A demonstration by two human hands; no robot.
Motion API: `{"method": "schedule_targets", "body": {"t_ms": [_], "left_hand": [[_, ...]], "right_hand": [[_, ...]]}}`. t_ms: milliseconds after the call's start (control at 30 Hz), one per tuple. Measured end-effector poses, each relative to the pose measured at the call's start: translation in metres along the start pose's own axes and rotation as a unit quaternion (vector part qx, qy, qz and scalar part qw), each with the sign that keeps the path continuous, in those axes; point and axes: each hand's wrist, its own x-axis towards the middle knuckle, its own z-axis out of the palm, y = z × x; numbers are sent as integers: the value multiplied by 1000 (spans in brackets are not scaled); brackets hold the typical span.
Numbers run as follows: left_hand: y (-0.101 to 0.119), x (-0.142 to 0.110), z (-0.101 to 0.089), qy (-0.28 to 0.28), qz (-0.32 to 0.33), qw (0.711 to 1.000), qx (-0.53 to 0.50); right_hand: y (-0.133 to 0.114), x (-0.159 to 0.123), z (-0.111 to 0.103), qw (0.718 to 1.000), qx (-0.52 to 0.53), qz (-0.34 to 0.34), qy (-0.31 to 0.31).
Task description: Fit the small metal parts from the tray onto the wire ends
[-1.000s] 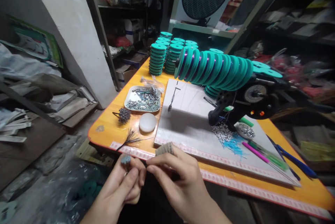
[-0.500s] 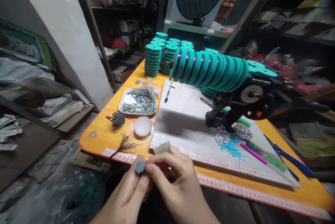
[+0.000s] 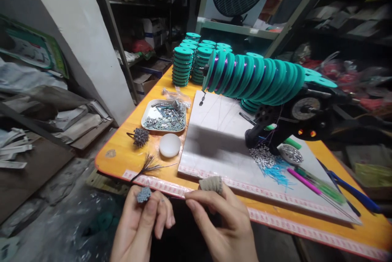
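Observation:
My left hand (image 3: 139, 223) is at the near edge of the orange table (image 3: 122, 154) and pinches a small grey bundle of metal pieces (image 3: 143, 194) between thumb and fingers. My right hand (image 3: 225, 223) is beside it, fingers pinched together, with a woven beige wrap (image 3: 210, 183) on one fingertip; what it pinches is too small to see. The two hands are a little apart. Just beyond them lie a dark tuft of wires (image 3: 149, 165) and a second grey bundle (image 3: 141, 136).
A white board (image 3: 220, 139) lies on the table with silver bits and blue strips (image 3: 269, 162). A metal tray of small parts (image 3: 164, 116), a white round lid (image 3: 170, 145), stacks of teal spools (image 3: 192, 60), a black winder carrying a row of teal spools (image 3: 254, 76), and pens (image 3: 315, 182) sit around it.
My hands were touching at the grey bundle half a second ago; now they have drawn apart, the left keeping the bundle and the right moving off to the right.

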Motion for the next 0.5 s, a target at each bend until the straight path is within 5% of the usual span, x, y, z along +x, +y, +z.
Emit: {"method": "schedule_targets", "body": {"t_ms": [500], "left_hand": [[1, -5, 0, -30, 34, 999, 23]], "right_hand": [[-5, -2, -1, 1000, 25, -9, -15]]}}
